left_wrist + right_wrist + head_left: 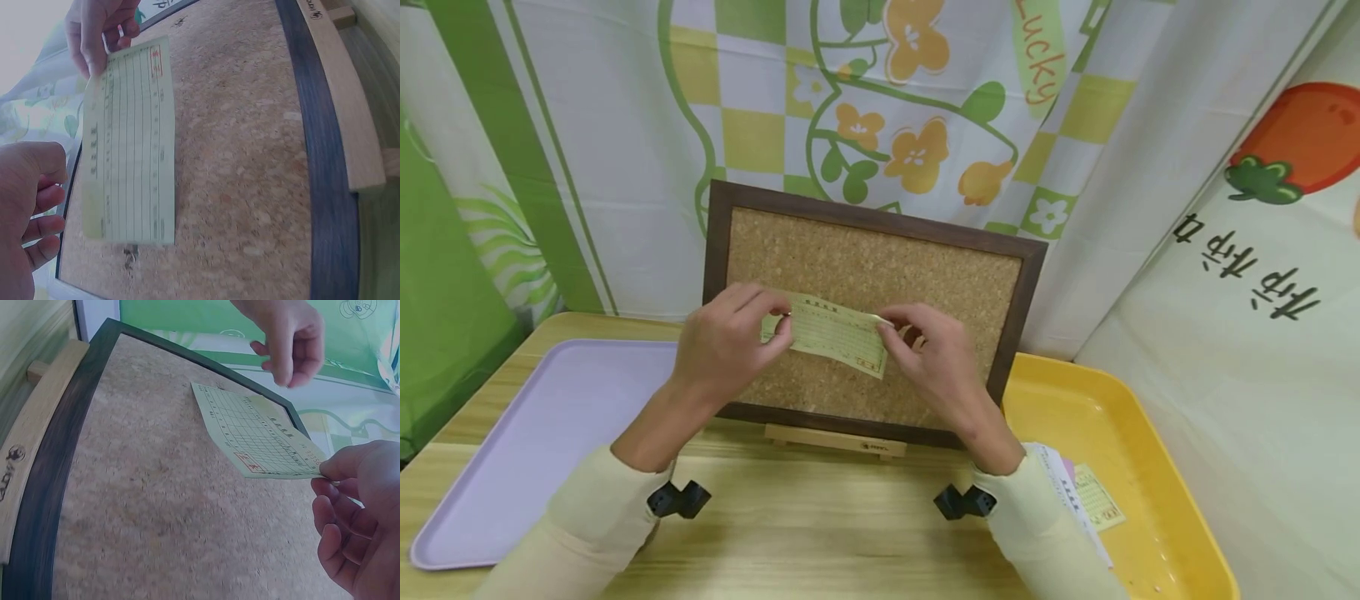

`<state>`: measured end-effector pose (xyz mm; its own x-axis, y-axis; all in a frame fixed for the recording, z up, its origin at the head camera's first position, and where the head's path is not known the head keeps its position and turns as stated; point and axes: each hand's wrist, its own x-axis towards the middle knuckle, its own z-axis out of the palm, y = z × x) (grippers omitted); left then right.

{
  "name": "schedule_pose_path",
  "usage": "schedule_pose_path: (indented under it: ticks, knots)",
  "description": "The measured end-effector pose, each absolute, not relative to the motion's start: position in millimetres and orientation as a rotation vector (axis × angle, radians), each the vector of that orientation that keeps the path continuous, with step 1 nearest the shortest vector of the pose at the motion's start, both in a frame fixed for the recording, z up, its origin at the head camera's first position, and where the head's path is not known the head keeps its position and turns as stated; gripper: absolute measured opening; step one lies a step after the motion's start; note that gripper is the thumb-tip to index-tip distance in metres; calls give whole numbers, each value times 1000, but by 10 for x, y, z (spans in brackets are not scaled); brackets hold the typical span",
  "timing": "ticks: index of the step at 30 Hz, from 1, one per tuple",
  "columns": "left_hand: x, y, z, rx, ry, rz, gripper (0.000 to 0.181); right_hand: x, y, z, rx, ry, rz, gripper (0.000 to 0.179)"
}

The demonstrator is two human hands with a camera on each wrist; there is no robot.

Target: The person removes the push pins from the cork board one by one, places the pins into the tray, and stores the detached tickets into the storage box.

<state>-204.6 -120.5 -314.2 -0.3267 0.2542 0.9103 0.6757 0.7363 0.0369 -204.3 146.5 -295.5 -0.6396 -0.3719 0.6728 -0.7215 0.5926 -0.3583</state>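
Note:
A pale yellow-green printed paper slip (pixel 835 333) is held up before a cork board (pixel 958 275) with a dark brown frame. My right hand (pixel 936 346) pinches the slip's right end between thumb and index finger. At the slip's other end is my left hand (pixel 722 337), thumb and index tips close together. In the left wrist view that left hand (pixel 31 206) has curled fingers and stands apart from the slip (pixel 128 150). A tiny dark glint shows at its fingertips in the head view; I cannot tell whether they hold something small.
The board leans on a light wooden stand (pixel 835 442) on a wood-grain table (pixel 820 517). To the left lies a lilac tray (pixel 565 417). A yellow tray (pixel 1075 396) on the right holds several paper slips (pixel 1097 498). Behind hangs a patterned curtain (pixel 760 142).

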Motion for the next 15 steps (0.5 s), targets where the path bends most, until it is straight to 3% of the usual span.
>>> schedule_pose_path:
  ticks: [15]
  knots:
    - [-1838, -1549, -3311, -675, -1962, -517, 12, -1861, 1860, -3018, 807, -2295, 740, 12]
